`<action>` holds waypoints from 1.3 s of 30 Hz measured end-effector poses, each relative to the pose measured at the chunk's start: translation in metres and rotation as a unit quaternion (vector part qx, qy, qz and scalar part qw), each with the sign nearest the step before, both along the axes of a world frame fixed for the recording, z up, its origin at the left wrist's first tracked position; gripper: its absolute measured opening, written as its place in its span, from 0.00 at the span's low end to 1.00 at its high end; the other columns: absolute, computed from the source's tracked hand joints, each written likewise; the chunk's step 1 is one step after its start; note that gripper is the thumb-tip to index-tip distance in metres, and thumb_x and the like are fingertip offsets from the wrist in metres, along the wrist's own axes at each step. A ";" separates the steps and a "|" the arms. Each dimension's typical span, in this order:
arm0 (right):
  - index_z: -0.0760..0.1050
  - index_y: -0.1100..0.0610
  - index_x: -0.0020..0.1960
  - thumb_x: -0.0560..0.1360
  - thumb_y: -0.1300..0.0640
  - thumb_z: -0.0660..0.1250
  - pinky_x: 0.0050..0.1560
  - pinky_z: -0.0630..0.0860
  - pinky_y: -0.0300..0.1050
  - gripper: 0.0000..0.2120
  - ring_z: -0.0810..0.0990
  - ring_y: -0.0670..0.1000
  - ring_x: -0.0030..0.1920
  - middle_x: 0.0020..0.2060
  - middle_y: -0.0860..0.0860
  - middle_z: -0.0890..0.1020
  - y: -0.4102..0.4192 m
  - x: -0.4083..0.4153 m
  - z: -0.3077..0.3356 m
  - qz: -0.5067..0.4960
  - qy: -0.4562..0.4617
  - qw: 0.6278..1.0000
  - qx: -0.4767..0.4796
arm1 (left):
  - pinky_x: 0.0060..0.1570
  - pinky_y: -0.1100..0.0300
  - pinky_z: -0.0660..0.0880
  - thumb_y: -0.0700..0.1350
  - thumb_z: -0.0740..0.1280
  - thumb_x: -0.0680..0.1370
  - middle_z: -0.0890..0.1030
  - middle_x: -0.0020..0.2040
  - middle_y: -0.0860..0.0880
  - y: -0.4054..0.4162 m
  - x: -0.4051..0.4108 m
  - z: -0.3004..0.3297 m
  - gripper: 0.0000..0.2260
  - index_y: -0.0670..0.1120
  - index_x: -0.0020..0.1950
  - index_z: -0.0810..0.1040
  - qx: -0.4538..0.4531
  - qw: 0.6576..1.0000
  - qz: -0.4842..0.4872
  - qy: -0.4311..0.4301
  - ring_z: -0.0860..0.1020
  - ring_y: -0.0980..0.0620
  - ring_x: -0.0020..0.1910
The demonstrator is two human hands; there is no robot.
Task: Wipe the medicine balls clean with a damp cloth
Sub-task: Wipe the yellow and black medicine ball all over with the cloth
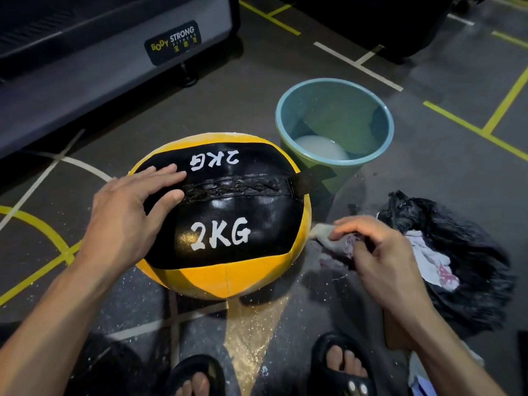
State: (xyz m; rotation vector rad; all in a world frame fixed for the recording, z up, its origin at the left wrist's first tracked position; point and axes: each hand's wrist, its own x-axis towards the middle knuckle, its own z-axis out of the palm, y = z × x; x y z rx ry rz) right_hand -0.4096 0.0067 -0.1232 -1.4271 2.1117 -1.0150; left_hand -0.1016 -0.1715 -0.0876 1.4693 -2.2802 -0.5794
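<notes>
A black and yellow medicine ball [237, 224] marked 2KG sits on the gym floor in front of me. My left hand [128, 215] rests flat on its left side, fingers straight over the black panel and the stitched seam. To the right of the ball, my right hand [380, 252] grips a crumpled pale cloth [334, 241] that lies on the floor, fingers curled into it. The cloth is close beside the ball's lower right edge.
A light blue bucket [288, 110] with cloudy water stands behind the ball to the right. A black plastic bag [463, 241] holding white rags lies at far right. A treadmill base [114, 67] fills the upper left. My sandalled feet [340, 370] are at the bottom.
</notes>
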 end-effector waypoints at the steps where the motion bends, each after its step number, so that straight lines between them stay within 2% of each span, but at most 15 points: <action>1: 0.83 0.52 0.45 0.73 0.74 0.64 0.55 0.69 0.28 0.18 0.80 0.41 0.52 0.52 0.46 0.83 -0.003 -0.002 -0.003 -0.018 0.021 1.000 -0.006 | 0.75 0.35 0.61 0.59 0.62 0.80 0.75 0.72 0.60 0.000 -0.001 0.001 0.20 0.59 0.70 0.78 -0.005 1.000 -0.004 -0.011 0.69 0.55 0.75; 4: 0.84 0.53 0.46 0.75 0.59 0.64 0.58 0.64 0.25 0.10 0.78 0.46 0.57 0.58 0.48 0.80 -0.024 -0.007 -0.005 -0.052 0.034 0.998 0.009 | 0.74 0.34 0.60 0.58 0.62 0.80 0.75 0.72 0.58 0.000 -0.004 0.005 0.20 0.57 0.70 0.78 -0.020 0.999 -0.013 -0.045 0.70 0.51 0.75; 7: 0.85 0.54 0.52 0.76 0.49 0.62 0.61 0.63 0.23 0.16 0.77 0.43 0.60 0.59 0.49 0.81 -0.046 0.003 -0.001 -0.057 0.014 0.998 -0.013 | 0.74 0.35 0.60 0.51 0.67 0.81 0.76 0.72 0.55 0.004 -0.008 0.009 0.17 0.55 0.69 0.79 -0.054 0.995 -0.005 -0.084 0.71 0.47 0.74; 9: 0.85 0.57 0.53 0.78 0.54 0.67 0.63 0.69 0.28 0.11 0.78 0.42 0.59 0.61 0.49 0.81 -0.053 0.026 0.003 -0.044 0.024 0.996 -0.079 | 0.72 0.39 0.62 0.46 0.69 0.80 0.78 0.71 0.54 0.008 -0.015 0.012 0.16 0.55 0.69 0.80 -0.089 0.991 -0.001 -0.101 0.73 0.46 0.70; 12: 0.85 0.59 0.54 0.75 0.64 0.69 0.66 0.72 0.36 0.10 0.79 0.46 0.63 0.64 0.51 0.80 -0.055 0.055 -0.001 -0.020 0.039 0.987 -0.151 | 0.59 0.42 0.72 0.42 0.67 0.81 0.82 0.64 0.53 0.021 -0.032 0.015 0.15 0.54 0.66 0.81 -0.119 0.988 -0.043 -0.088 0.77 0.43 0.60; 14: 0.84 0.59 0.57 0.75 0.69 0.68 0.67 0.74 0.41 0.13 0.78 0.46 0.65 0.65 0.51 0.80 -0.053 0.063 0.000 -0.016 0.011 0.986 -0.163 | 0.56 0.43 0.75 0.50 0.65 0.80 0.82 0.61 0.53 0.030 -0.049 0.019 0.16 0.54 0.68 0.80 -0.098 0.991 -0.074 -0.057 0.77 0.45 0.57; 16: 0.81 0.60 0.62 0.74 0.73 0.69 0.68 0.73 0.38 0.19 0.79 0.44 0.65 0.64 0.50 0.81 -0.048 0.067 0.002 -0.020 -0.018 0.982 -0.185 | 0.60 0.44 0.74 0.59 0.63 0.79 0.81 0.63 0.55 0.037 -0.071 0.024 0.21 0.56 0.71 0.76 -0.071 0.991 -0.106 -0.046 0.76 0.47 0.60; 18: 0.78 0.58 0.67 0.75 0.71 0.71 0.66 0.73 0.35 0.22 0.80 0.42 0.63 0.63 0.47 0.82 -0.040 0.070 0.004 -0.030 -0.064 0.980 -0.184 | 0.63 0.45 0.72 0.65 0.61 0.79 0.79 0.65 0.58 0.040 -0.090 0.023 0.24 0.61 0.73 0.72 -0.069 0.984 -0.142 -0.079 0.74 0.48 0.63; 20: 0.76 0.53 0.68 0.76 0.68 0.73 0.63 0.77 0.42 0.23 0.81 0.45 0.62 0.61 0.43 0.83 -0.033 0.067 0.005 -0.028 -0.147 0.976 -0.159 | 0.58 0.47 0.71 0.68 0.60 0.78 0.78 0.63 0.62 0.041 -0.100 0.014 0.22 0.65 0.70 0.74 -0.100 0.978 -0.145 -0.114 0.72 0.49 0.60; 23: 0.78 0.47 0.61 0.75 0.67 0.73 0.61 0.80 0.51 0.21 0.84 0.48 0.59 0.57 0.44 0.85 -0.028 0.050 0.004 -0.029 -0.212 0.967 -0.135 | 0.55 0.49 0.69 0.64 0.64 0.77 0.79 0.60 0.63 0.045 -0.096 -0.002 0.15 0.64 0.61 0.81 -0.112 0.983 -0.122 -0.074 0.72 0.50 0.56; 25: 0.79 0.46 0.57 0.74 0.69 0.72 0.62 0.80 0.55 0.21 0.84 0.49 0.58 0.56 0.47 0.86 -0.030 0.029 0.002 -0.091 -0.240 0.954 -0.156 | 0.57 0.50 0.67 0.61 0.66 0.78 0.80 0.61 0.64 0.046 -0.092 -0.010 0.13 0.62 0.59 0.83 -0.115 0.984 -0.124 -0.051 0.73 0.51 0.58; 28: 0.79 0.52 0.59 0.75 0.70 0.70 0.62 0.80 0.53 0.18 0.84 0.48 0.58 0.55 0.49 0.86 -0.043 0.010 0.004 -0.161 -0.244 0.938 -0.187 | 0.61 0.54 0.64 0.58 0.67 0.79 0.79 0.63 0.65 0.045 -0.089 -0.013 0.13 0.61 0.62 0.83 -0.109 0.987 -0.117 -0.030 0.73 0.53 0.61; 32: 0.80 0.54 0.62 0.77 0.68 0.70 0.58 0.82 0.48 0.16 0.85 0.46 0.55 0.54 0.46 0.86 -0.046 0.050 -0.001 -0.074 -0.203 0.964 -0.157 | 0.61 0.55 0.63 0.56 0.69 0.78 0.80 0.63 0.65 0.043 -0.092 -0.015 0.13 0.60 0.62 0.82 -0.111 0.987 -0.119 0.000 0.72 0.55 0.60; 36: 0.82 0.48 0.59 0.75 0.64 0.73 0.35 0.80 0.42 0.16 0.83 0.45 0.37 0.45 0.42 0.86 -0.006 0.073 -0.005 0.022 -0.092 0.989 -0.118 | 0.62 0.57 0.60 0.56 0.70 0.76 0.80 0.61 0.66 0.036 -0.090 -0.019 0.12 0.59 0.59 0.83 -0.098 0.989 -0.113 0.021 0.71 0.58 0.59; 39: 0.83 0.49 0.55 0.74 0.65 0.74 0.33 0.75 0.35 0.15 0.80 0.43 0.34 0.41 0.43 0.85 0.002 0.048 0.007 0.013 -0.075 0.991 -0.113 | 0.63 0.57 0.60 0.55 0.72 0.76 0.80 0.61 0.66 0.036 -0.089 -0.019 0.11 0.59 0.59 0.83 -0.089 0.989 -0.115 0.036 0.71 0.58 0.59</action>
